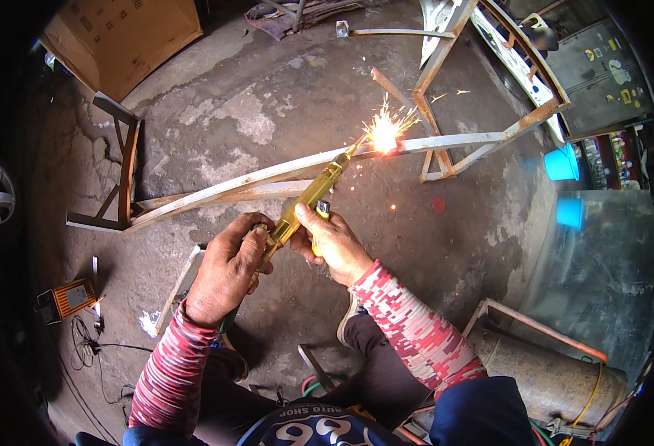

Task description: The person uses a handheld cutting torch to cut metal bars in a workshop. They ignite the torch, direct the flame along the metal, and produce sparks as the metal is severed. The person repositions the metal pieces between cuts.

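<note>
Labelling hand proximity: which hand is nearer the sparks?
Right. The right hand holds the brass-coloured torch and a yellow lighter, below and left of the sparks in the picture. The left hand grips the torch farther back, lower and farther left.

Upper left of the frame: brown cardboard box (130, 48), printed on its side. Far left edge: spoked car wheel (0, 192), partly lost in shadow. Lower left: orange-and-black case (73, 299) on the concrete floor (409, 256); black cable (125, 346) lies near it, loosely looped. Right of centre: small red disc (438, 204), flat on the floor. Upper right: grey cabinet (591, 85) bearing coloured stickers. Right edge: light-blue bucket (562, 163) near a glossy sheet (594, 260). Lower right: weathered metal cylinder (539, 372) on its side, yellow cord (589, 396) across it.
</note>
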Tool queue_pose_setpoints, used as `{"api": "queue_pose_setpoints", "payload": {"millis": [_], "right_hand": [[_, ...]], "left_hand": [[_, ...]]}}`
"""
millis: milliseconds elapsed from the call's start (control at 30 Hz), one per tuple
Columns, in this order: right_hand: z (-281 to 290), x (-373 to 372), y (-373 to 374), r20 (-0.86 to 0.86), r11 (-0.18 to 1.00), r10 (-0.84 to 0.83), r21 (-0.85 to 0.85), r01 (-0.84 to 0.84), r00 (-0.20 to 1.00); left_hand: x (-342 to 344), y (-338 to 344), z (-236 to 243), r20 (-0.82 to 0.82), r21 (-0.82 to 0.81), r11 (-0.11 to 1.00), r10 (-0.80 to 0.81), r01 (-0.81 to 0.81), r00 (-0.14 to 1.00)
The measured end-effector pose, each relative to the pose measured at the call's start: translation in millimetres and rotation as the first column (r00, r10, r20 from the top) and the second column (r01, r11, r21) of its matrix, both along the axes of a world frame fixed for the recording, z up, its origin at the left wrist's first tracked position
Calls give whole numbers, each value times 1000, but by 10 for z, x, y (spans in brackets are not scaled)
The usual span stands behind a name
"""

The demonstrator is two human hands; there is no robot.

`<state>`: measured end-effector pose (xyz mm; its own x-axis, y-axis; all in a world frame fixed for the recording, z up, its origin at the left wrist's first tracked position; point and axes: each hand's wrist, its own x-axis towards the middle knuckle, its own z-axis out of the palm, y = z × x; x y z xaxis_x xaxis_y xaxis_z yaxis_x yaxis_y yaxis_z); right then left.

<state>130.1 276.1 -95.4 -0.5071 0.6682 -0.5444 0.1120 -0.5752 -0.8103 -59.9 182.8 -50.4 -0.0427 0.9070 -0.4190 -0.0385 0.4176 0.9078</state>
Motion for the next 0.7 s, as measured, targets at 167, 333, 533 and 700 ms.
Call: {"api": "queue_pose_setpoints", "payload": {"millis": [167,333,533,700], "right_hand": [[14,7,-7,5,1000,15,1,-15,1000],[30,-10,6,-2,1000,-9,18,9,1000],[43,1,-15,13,1000,-15,10,15,1000],[40,7,-23,20,1000,-1,20,0,1000]], "left_hand": [[22,-16,-8,-24,-23,1000,11,-11,1000],[34,14,-26,-15,-24,999,28,-29,999],[33,1,-27,-20,-36,999,15,-16,1000],[28,-10,-22,-28,-31,1000,0,0,1000]]}}
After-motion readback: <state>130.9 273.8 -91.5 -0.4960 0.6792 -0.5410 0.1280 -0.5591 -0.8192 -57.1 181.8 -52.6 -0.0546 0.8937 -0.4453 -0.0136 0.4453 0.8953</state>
